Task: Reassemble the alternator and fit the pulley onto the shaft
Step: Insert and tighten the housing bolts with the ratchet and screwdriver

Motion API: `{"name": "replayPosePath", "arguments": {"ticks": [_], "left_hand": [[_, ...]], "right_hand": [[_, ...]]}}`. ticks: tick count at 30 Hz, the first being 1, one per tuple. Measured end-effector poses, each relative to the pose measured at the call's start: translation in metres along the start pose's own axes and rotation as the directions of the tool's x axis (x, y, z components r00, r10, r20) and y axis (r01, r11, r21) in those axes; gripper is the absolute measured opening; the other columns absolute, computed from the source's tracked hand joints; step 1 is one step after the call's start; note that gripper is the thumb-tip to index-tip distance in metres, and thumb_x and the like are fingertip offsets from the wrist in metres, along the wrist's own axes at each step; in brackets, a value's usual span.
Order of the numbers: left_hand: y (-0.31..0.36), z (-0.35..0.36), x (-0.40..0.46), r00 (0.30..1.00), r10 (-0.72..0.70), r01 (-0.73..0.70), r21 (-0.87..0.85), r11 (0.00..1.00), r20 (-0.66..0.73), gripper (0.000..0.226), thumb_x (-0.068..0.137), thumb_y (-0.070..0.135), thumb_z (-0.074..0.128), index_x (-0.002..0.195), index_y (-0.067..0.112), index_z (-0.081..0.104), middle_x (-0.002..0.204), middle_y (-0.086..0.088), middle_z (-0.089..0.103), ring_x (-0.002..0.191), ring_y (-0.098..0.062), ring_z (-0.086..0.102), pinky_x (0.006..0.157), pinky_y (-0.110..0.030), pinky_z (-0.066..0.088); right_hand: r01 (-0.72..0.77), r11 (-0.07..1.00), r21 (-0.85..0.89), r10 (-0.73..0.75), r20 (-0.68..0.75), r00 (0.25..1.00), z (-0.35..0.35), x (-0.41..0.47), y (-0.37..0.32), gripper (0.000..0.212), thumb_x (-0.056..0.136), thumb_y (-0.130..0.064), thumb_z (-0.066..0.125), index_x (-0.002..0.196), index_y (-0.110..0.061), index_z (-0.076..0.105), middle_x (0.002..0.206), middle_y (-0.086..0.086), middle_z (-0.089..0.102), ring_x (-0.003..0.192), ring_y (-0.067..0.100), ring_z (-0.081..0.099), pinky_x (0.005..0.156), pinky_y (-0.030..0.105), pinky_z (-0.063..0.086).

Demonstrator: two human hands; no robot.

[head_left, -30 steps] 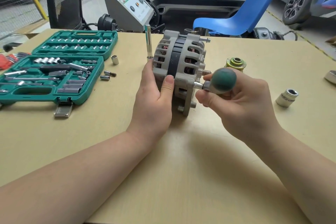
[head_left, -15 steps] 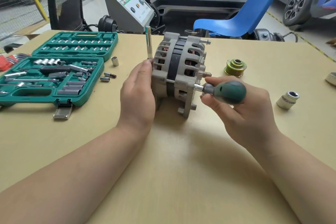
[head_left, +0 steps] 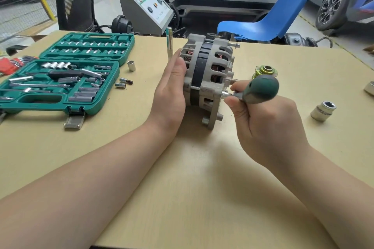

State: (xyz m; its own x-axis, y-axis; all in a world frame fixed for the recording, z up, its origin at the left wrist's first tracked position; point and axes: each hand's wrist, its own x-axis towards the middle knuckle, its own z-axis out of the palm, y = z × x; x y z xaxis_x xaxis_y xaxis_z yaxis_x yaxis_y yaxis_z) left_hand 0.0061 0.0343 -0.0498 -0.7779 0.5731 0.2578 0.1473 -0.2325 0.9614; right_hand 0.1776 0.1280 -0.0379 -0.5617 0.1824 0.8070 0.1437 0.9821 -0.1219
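My right hand [head_left: 269, 127] is closed around the driver [head_left: 259, 90], its tip on a bolt straight ahead in the alternator [head_left: 206, 79]. My left hand [head_left: 172, 91] lies flat against the far side. The pulley [head_left: 266, 70] waits just behind my right fist.

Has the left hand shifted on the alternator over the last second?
Yes. The left hand slid from wrapping the alternator housing's front to lying flat against its end facing the socket set case; that case has stayed put.

The grey alternator [head_left: 208, 79] stands on its edge, the yellowish pulley [head_left: 266, 72] lying apart behind it.
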Motion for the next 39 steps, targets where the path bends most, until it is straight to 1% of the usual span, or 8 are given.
{"name": "replayPosePath", "arguments": {"ticks": [9, 16, 20, 25, 28, 32, 35, 39], "left_hand": [[0.001, 0.001, -0.001, 1.0, 0.009, -0.007, 0.062, 0.998, -0.018, 0.062, 0.104, 0.064, 0.037, 0.159, 0.036, 0.047, 0.158, 0.023, 0.05, 0.141, 0.013, 0.039, 0.1, 0.01, 0.027], [0.0, 0.0, 0.0, 0.999, 0.04, -0.042, 0.043, 0.998, 0.027, 0.061, 0.104, 0.064, 0.039, 0.158, 0.036, 0.048, 0.15, 0.027, 0.057, 0.139, 0.013, 0.046, 0.115, -0.005, 0.034], [0.001, -0.006, 0.001, 0.982, 0.045, -0.045, -0.003, 0.999, 0.185, 0.048, 0.105, 0.043, 0.06, 0.152, 0.032, 0.052, 0.141, 0.008, 0.068, 0.135, -0.014, 0.062, 0.118, -0.046, 0.047], [0.003, -0.011, 0.002, 0.982, 0.037, -0.054, 0.09, 0.994, 0.185, 0.061, 0.101, 0.041, 0.071, 0.156, 0.032, 0.046, 0.139, 0.017, 0.068, 0.131, -0.003, 0.062, 0.115, -0.031, 0.05], [0.008, -0.013, 0.001, 0.979, -0.004, -0.027, 0.147, 0.989, 0.202, 0.072, 0.097, 0.052, 0.071, 0.16, 0.037, 0.039, 0.141, 0.028, 0.062, 0.131, 0.009, 0.056, 0.113, -0.02, 0.047], [0.019, -0.013, -0.006, 0.978, -0.025, -0.002, 0.127, 0.992, 0.208, 0.068, 0.098, 0.046, 0.071, 0.159, 0.037, 0.041, 0.144, 0.022, 0.063, 0.134, 0.001, 0.058, 0.121, -0.039, 0.045], [0.024, -0.006, -0.023, 0.974, -0.01, -0.004, 0.06, 0.998, 0.227, 0.061, 0.099, 0.038, 0.071, 0.154, 0.037, 0.046, 0.14, 0.012, 0.068, 0.131, -0.011, 0.064, 0.115, -0.046, 0.049], [0.027, 0.002, -0.039, 0.996, -0.053, 0.045, 0.099, 0.994, 0.074, 0.05, 0.089, 0.069, 0.063, 0.135, 0.05, 0.056, 0.134, 0.014, 0.07, 0.128, -0.015, 0.066, 0.11, -0.051, 0.051]], "right_hand": [[-0.252, 0.948, 0.195, 0.226, 0.145, 0.963, -0.005, 0.01, -0.008, 0.049, 0.108, -0.044, 0.037, 0.097, -0.008, 0.067, 0.076, 0.008, 0.068, 0.065, 0.037, 0.067, 0.063, 0.05, 0.055], [-0.307, 0.921, 0.24, 0.273, 0.163, 0.948, -0.005, 0.01, -0.009, 0.048, 0.108, -0.048, 0.038, 0.098, -0.011, 0.066, 0.077, 0.004, 0.067, 0.069, 0.031, 0.068, 0.064, 0.048, 0.054], [-0.192, 0.953, 0.235, 0.17, 0.109, 0.979, -0.004, 0.0, -0.003, 0.028, 0.108, -0.025, 0.053, 0.113, -0.004, 0.071, 0.099, 0.011, 0.072, 0.087, 0.032, 0.069, 0.076, 0.047, 0.054], [-0.196, 0.913, 0.358, 0.201, 0.023, 0.979, -0.008, -0.008, 0.005, 0.016, 0.103, -0.01, 0.064, 0.114, -0.005, 0.074, 0.116, 0.012, 0.067, 0.107, 0.025, 0.067, 0.09, 0.04, 0.057], [-0.45, 0.697, 0.558, 0.492, 0.084, 0.866, -0.012, -0.005, 0.011, 0.018, 0.098, -0.024, 0.061, 0.11, -0.025, 0.074, 0.107, -0.001, 0.073, 0.101, 0.021, 0.071, 0.083, 0.039, 0.058], [-0.597, 0.354, 0.72, 0.678, 0.243, 0.694, -0.011, -0.001, 0.019, 0.02, 0.097, -0.027, 0.058, 0.102, -0.027, 0.078, 0.091, -0.002, 0.073, 0.085, 0.023, 0.07, 0.071, 0.034, 0.055], [-0.632, 0.278, 0.723, 0.718, 0.281, 0.637, -0.008, -0.002, 0.025, 0.022, 0.096, -0.026, 0.058, 0.103, -0.024, 0.078, 0.087, -0.005, 0.068, 0.08, 0.019, 0.061, 0.065, 0.034, 0.049], [-0.64, 0.311, 0.703, 0.717, 0.268, 0.643, -0.014, 0.008, 0.033, 0.017, 0.092, -0.025, 0.065, 0.105, -0.024, 0.075, 0.097, 0.001, 0.074, 0.08, 0.016, 0.064, 0.065, 0.033, 0.049]]}}
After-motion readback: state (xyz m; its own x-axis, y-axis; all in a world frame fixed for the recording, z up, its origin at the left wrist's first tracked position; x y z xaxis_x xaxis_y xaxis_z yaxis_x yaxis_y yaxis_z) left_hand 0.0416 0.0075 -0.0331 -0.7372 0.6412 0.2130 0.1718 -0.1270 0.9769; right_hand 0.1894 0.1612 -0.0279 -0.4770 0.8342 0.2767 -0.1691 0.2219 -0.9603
